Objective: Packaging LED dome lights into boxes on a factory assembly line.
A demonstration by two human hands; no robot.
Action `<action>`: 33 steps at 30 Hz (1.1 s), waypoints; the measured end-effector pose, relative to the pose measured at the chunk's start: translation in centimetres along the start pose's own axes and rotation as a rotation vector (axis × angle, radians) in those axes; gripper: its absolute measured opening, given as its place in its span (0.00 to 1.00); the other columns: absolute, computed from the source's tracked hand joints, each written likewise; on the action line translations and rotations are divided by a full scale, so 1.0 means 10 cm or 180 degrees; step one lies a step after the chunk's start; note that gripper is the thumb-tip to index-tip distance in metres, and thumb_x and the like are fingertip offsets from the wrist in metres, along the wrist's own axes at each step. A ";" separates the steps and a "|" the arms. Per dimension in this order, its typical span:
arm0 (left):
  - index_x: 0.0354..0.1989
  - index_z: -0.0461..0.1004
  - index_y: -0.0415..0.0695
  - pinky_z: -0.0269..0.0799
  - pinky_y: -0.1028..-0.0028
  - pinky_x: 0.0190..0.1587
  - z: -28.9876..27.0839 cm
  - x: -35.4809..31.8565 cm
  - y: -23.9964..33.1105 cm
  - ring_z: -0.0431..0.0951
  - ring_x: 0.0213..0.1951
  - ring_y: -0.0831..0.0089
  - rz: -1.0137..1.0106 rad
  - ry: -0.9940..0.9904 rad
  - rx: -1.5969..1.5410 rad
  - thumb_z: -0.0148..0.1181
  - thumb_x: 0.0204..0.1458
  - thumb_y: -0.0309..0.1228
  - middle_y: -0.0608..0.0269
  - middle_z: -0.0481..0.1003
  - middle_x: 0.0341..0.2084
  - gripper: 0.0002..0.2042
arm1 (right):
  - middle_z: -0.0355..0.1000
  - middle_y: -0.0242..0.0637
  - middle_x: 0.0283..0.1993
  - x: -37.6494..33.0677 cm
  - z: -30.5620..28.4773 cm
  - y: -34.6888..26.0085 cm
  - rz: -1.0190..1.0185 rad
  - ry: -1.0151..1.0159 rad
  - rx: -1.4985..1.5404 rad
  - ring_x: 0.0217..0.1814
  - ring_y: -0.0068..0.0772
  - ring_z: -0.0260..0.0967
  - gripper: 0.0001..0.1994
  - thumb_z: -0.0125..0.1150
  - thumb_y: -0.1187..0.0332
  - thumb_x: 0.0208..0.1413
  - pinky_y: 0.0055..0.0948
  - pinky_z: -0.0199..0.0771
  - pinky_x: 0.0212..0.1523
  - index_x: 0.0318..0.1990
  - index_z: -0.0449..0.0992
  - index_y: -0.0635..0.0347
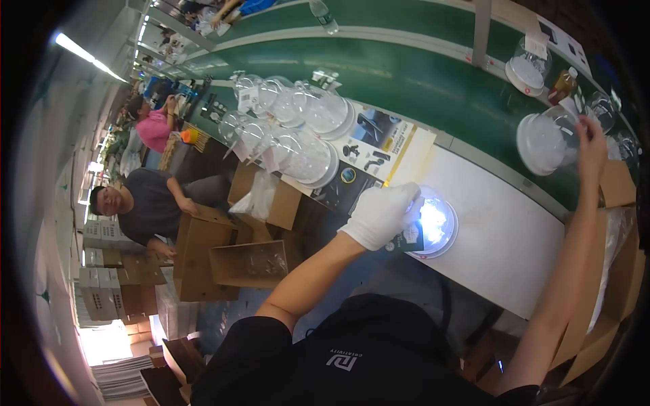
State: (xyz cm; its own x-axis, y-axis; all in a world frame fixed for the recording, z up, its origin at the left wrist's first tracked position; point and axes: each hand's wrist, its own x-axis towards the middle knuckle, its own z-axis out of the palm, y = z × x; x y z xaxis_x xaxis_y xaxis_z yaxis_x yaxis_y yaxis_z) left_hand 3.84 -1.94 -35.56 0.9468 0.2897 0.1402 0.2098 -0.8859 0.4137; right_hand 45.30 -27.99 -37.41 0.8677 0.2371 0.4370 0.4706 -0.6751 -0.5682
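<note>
A clear dome lamp with a round white base [441,233] glows bright white on the white worktop [501,237]. My left hand [382,215], in a white glove, is closed at its top, and a dark green card [411,237] hangs beside the fingers. The glare hides exactly what they grip. Off to the right, my bare right hand [592,145] has its fingers pinched at the top of an unlit clear dome lamp [536,143], which lies tilted with its white base toward the left. A whitish tag shows near those fingertips.
Several unlit dome lamps [298,159] stand in rows at the left. Beyond runs a green conveyor belt [406,74], with another dome lamp [527,73] and an amber bottle [563,85] at right. Open cardboard boxes [247,262] flank the worktop. A seated person [152,203] handles a carton.
</note>
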 end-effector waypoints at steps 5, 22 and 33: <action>0.38 0.74 0.46 0.75 0.57 0.32 -0.28 0.26 -0.14 0.80 0.27 0.51 -0.0197 0.0082 0.0218 0.56 0.59 0.38 0.52 0.78 0.23 0.09 | 0.75 0.36 0.39 -1.00 -0.26 -0.52 -0.0104 0.0180 0.0692 0.40 0.30 0.71 0.11 0.66 0.68 0.59 0.27 0.70 0.42 0.46 0.80 0.61; 0.47 0.70 0.48 0.74 0.50 0.43 -0.50 1.38 -1.41 0.80 0.40 0.44 -0.0292 -0.0204 0.1446 0.47 0.64 0.43 0.47 0.80 0.37 0.13 | 0.73 0.41 0.40 -2.55 -0.33 -1.54 -0.0524 -0.0640 0.1286 0.43 0.45 0.72 0.11 0.71 0.74 0.48 0.38 0.73 0.43 0.40 0.79 0.64; 0.48 0.72 0.45 0.73 0.51 0.46 -0.61 1.39 -1.46 0.79 0.44 0.43 -0.0389 -0.0559 0.1489 0.47 0.64 0.46 0.43 0.78 0.40 0.18 | 0.75 0.42 0.50 -2.67 -0.34 -1.35 0.0037 -0.0600 0.1524 0.49 0.37 0.73 0.16 0.68 0.70 0.55 0.32 0.73 0.44 0.50 0.78 0.63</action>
State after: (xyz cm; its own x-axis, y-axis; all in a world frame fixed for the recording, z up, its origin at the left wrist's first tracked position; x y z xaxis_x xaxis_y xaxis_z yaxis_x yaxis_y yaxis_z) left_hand 12.44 17.20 -34.12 0.9268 0.3716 -0.0538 0.3701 -0.9283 -0.0347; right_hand 15.23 -27.54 -39.03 0.8664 0.3831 0.3204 0.4430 -0.2933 -0.8472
